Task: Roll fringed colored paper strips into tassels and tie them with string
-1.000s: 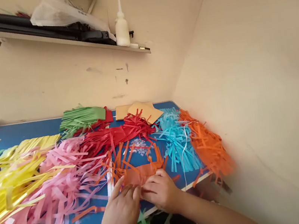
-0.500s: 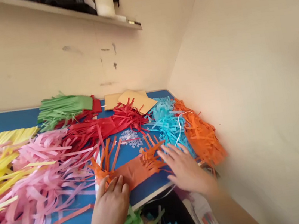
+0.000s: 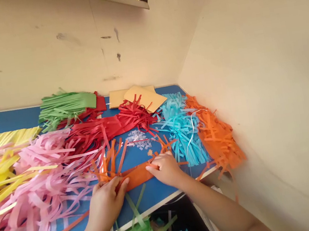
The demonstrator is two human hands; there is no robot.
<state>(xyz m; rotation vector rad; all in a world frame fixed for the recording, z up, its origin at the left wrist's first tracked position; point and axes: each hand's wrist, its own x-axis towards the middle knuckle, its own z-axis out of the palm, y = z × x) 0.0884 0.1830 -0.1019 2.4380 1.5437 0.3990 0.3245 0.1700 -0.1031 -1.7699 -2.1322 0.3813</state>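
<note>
1. Near the tabletop's [image 3: 2, 120] front edge, your orange strip [image 3: 137, 177] lies below the red fringe [image 3: 106, 127].
2. Your left hand [image 3: 106, 201] pinches its left end; your right hand [image 3: 167, 170] pinches its right end.
3. Expect light, limp, paper-like stock, likely easily creased or torn.
4. Grip the solid band; loose strands probably tangle.
</note>
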